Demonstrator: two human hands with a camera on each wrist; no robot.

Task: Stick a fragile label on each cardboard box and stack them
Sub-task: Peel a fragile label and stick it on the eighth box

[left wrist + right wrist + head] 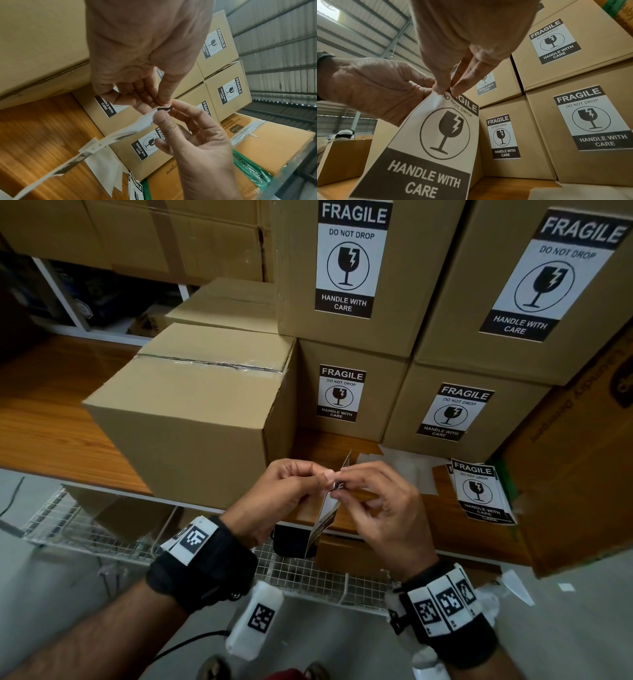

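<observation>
Left hand (pixel 284 491) and right hand (pixel 376 501) both pinch a rectangular paper fragile label (pixel 440 135) beside a plain cardboard box (pixel 191 419).

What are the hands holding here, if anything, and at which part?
Both the left hand and the right hand pinch one fragile label at its top corner, by the FRAGILE band; the rest hangs free.

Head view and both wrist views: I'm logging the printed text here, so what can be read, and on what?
"FRAGILE / DO NOT DROP / HANDLE WITH CARE": label pinched by left hand and right hand.
The same words: labels on four stacked boxes.
The same words: loose labels on the shelf.
"LuvLap", "Laundry": orange carton.
Green tape: text partly hidden, unreadable.
</observation>
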